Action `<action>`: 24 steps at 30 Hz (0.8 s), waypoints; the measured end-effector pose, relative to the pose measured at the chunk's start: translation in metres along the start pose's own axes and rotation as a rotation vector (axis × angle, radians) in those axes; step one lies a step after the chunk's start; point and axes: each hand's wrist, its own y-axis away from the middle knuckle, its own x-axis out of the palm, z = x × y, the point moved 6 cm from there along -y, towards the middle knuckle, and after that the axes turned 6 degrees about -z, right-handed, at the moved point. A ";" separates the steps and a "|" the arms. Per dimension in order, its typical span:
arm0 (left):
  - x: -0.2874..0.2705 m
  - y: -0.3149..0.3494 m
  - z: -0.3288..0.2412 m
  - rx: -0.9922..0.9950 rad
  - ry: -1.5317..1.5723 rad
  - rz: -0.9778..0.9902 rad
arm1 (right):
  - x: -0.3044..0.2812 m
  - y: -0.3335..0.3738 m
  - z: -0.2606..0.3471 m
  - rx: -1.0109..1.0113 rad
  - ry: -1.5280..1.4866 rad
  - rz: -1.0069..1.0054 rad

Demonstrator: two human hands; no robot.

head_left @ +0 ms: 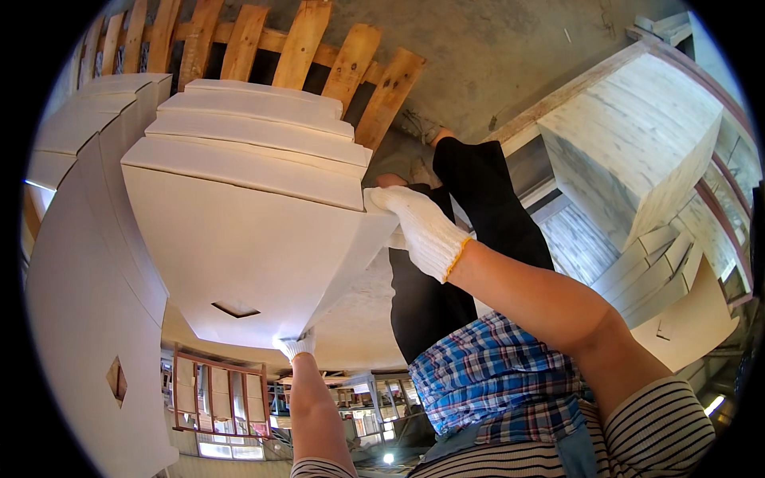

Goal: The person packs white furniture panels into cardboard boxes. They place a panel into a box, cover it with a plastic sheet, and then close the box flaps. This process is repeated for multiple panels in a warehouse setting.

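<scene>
High one side, low the other: sensible-looking hold

So the right hand in a white knit glove (pixel 414 225) is closed over the upper right corner of a large white cardboard carton with a diamond-shaped slot (pixel 247 255). The white-gloved left hand (pixel 296 347) is at its bottom edge, but glare there means I can't tell how tight that grip is. Spreading out probably steadies something this wide. It fronts a stepped row of white cardboard boxes (pixel 255 123), with pale slatted wood boards (pixel 304 40) beyond, maybe for keeping cardboard off the grey concrete floor (pixel 486 72).
</scene>
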 end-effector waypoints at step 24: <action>-0.032 -0.062 -0.009 0.014 0.131 0.088 | -0.014 0.008 0.023 -0.563 0.849 0.034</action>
